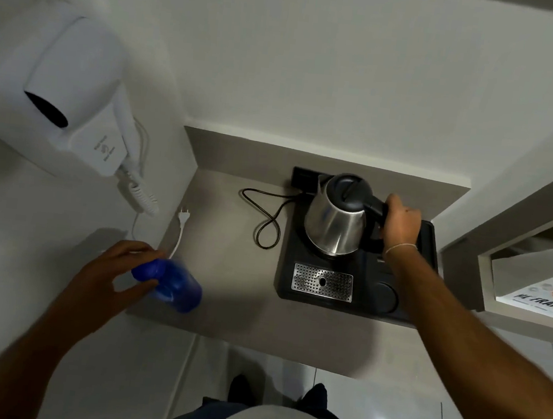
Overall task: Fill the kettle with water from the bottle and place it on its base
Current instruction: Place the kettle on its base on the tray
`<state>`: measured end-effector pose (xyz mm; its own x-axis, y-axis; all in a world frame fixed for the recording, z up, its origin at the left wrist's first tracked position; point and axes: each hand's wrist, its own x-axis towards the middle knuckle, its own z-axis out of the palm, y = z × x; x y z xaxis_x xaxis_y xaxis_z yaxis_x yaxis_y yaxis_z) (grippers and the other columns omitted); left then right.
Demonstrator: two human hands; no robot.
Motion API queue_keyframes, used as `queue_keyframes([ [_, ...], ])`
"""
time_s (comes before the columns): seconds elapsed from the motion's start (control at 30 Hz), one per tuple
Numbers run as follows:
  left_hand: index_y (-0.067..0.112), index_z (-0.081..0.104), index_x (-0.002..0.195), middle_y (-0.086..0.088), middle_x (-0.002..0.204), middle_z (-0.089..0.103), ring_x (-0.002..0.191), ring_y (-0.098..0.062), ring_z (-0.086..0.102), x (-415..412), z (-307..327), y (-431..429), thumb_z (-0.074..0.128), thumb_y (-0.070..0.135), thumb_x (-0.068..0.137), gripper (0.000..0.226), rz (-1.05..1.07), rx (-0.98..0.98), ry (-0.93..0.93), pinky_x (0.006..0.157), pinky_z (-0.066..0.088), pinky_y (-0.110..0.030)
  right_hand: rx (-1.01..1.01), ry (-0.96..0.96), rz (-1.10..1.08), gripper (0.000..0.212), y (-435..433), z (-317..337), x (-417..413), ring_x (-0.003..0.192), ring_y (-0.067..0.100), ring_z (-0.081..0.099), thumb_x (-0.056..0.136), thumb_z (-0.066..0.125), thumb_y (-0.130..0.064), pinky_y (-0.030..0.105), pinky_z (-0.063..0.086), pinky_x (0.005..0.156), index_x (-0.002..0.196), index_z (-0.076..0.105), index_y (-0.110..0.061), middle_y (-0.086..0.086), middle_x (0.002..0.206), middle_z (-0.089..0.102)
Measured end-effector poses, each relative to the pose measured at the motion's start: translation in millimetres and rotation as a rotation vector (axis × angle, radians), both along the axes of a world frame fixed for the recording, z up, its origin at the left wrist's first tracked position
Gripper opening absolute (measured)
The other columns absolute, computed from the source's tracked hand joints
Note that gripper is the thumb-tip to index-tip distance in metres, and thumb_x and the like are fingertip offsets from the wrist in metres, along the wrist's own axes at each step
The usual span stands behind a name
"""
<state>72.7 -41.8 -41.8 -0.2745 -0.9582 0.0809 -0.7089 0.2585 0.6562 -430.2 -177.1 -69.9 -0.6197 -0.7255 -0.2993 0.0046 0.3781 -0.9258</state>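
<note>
A steel kettle (334,219) with a black lid and handle stands on the black tray (426,240) at the right of the counter, its lid down. My right hand (401,223) is wrapped around the kettle's handle. A blue bottle (173,283) stands at the counter's front left, blurred. My left hand (116,270) touches its cap, thumb and fingers around the top. I cannot tell whether the base under the kettle is a separate part of the tray.
A perforated metal drip grille (322,282) sits in the tray's front. The kettle's black cord (267,215) loops on the counter (216,305). A white wall-mounted hair dryer (74,93) hangs at left, its plug (184,216) lying on the counter. A shelf (534,294) stands at right.
</note>
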Motion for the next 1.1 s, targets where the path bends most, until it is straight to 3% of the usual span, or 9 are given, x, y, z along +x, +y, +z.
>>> queue_keyframes([
  [0.07, 0.021, 0.068, 0.135, 0.019, 0.132, 0.062, 0.122, 0.0, 0.062, -1, 4, -4, 0.079, 0.038, 0.086, 0.052, -0.052, 0.018, -0.011, 0.101, 0.05, -0.017, 0.017, -0.023, -0.016, 0.031, -8, -7, -6, 0.071, 0.023, 0.037, 0.073, 0.058, -0.04, 0.038, 0.033, 0.063, 0.073, 0.044, -0.013, 0.005, 0.069, 0.037],
  [0.17, 0.021, 0.065, 0.14, 0.032, 0.136, 0.059, 0.125, 0.004, 0.061, -2, 7, -6, 0.088, 0.003, 0.08, 0.067, -0.059, 0.077, -0.074, 0.106, 0.047, -0.013, 0.042, -0.029, -0.015, 0.032, -16, -19, -14, 0.069, 0.024, 0.04, 0.075, 0.058, -0.04, 0.038, 0.035, 0.064, 0.076, 0.048, -0.009, 0.005, 0.07, 0.041],
  [0.27, 0.027, 0.062, 0.142, 0.029, 0.132, 0.059, 0.118, 0.007, 0.061, -9, 13, -8, 0.089, 0.01, 0.079, 0.07, 0.055, 0.124, -0.098, 0.091, 0.048, -0.006, 0.06, -0.02, 0.001, 0.031, -22, -30, -20, 0.066, 0.023, 0.039, 0.081, 0.06, -0.037, 0.037, 0.034, 0.062, 0.075, 0.048, -0.009, 0.005, 0.069, 0.042],
  [0.4, 0.023, 0.069, 0.134, 0.011, 0.123, 0.066, 0.105, -0.012, 0.068, -17, 18, -7, 0.084, 0.019, 0.085, 0.052, 0.214, 0.142, -0.124, 0.08, 0.052, -0.013, 0.076, -0.033, 0.08, 0.031, -33, -34, -31, 0.065, 0.023, 0.038, 0.086, 0.06, -0.033, 0.037, 0.033, 0.063, 0.068, 0.048, -0.011, 0.006, 0.067, 0.04],
  [0.6, 0.017, 0.07, 0.135, -0.001, 0.129, 0.069, 0.113, -0.021, 0.069, -30, 32, -8, 0.083, 0.002, 0.084, 0.054, 0.127, 0.197, -0.183, 0.101, 0.052, -0.036, 0.078, -0.015, 0.32, 0.034, -47, -34, -53, 0.055, 0.023, 0.044, 0.095, 0.057, -0.026, 0.031, 0.035, 0.053, 0.065, 0.053, -0.01, 0.01, 0.063, 0.045],
  [0.7, 0.016, 0.069, 0.136, -0.001, 0.131, 0.068, 0.119, -0.023, 0.068, -32, 35, -7, 0.081, 0.0, 0.086, 0.054, 0.124, 0.233, -0.161, 0.106, 0.047, -0.023, 0.071, 0.028, 0.388, 0.036, -46, -37, -55, 0.049, 0.024, 0.039, 0.097, 0.056, -0.026, 0.03, 0.031, 0.049, 0.067, 0.052, -0.006, 0.01, 0.059, 0.042],
  [0.8, 0.024, 0.067, 0.137, 0.005, 0.132, 0.066, 0.114, -0.019, 0.069, -36, 37, -4, 0.085, 0.025, 0.086, 0.055, 0.235, 0.221, -0.187, 0.098, 0.052, -0.026, 0.039, -0.046, 0.361, 0.035, -41, -38, -57, 0.042, 0.017, 0.043, 0.094, 0.049, -0.031, 0.022, 0.031, 0.043, 0.069, 0.051, -0.008, 0.003, 0.05, 0.045],
  [0.93, 0.045, 0.065, 0.125, 0.009, 0.115, 0.065, 0.084, -0.011, 0.067, -39, 38, 1, 0.066, 0.063, 0.088, 0.042, 0.433, 0.141, -0.438, 0.065, 0.05, -0.031, 0.016, -0.149, 0.251, 0.042, -36, -42, -57, 0.042, 0.012, 0.047, 0.105, 0.04, -0.031, 0.022, 0.037, 0.044, 0.07, 0.054, -0.013, -0.001, 0.054, 0.051],
  [1.1, 0.03, 0.07, 0.131, 0.009, 0.114, 0.063, 0.096, -0.017, 0.068, -36, 39, -2, 0.082, 0.03, 0.089, 0.044, 0.29, 0.167, -0.368, 0.075, 0.053, -0.034, 0.018, -0.085, 0.24, 0.031, -35, -45, -57, 0.05, 0.012, 0.054, 0.101, 0.061, -0.029, 0.022, 0.045, 0.051, 0.077, 0.061, -0.009, 0.007, 0.067, 0.055],
])
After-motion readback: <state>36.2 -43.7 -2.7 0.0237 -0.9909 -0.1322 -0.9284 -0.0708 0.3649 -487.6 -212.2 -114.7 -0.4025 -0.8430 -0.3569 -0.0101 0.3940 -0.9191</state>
